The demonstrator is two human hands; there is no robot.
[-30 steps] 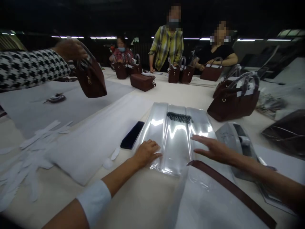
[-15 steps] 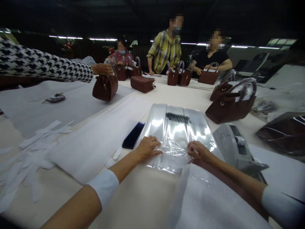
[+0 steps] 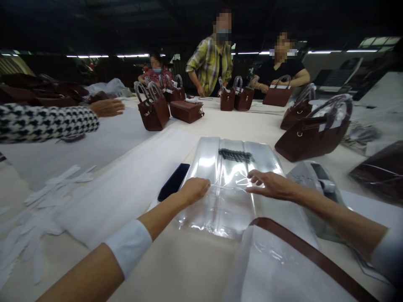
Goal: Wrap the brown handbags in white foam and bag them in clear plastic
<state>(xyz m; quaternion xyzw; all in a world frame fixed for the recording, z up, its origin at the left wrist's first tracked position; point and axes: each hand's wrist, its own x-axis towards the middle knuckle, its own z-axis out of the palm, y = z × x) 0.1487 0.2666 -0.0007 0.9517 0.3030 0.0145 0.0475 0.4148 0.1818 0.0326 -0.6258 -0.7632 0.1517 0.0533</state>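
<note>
A stack of clear plastic sheets [image 3: 217,214] lies flat on the table [image 3: 176,264] before me, presumably for easy reach. My left hand [image 3: 193,190] seems pinched on its left side, perhaps steadying it; my right hand [image 3: 273,185] is over the other, fingers apart.

The left hand's [image 3: 195,189] curled fingertips are out of sight, so whether they pinch the clear plastic sheets [image 3: 229,214] cannot be told, and it hides a corner of the dark phone [image 3: 171,181]. The dark print [image 3: 236,155] is too blurred to read. The bottom edge cuts off a film-wrapped brown article [image 3: 280,268]; the left edge crops a blurred houndstooth sleeve [image 3: 47,123].
</note>
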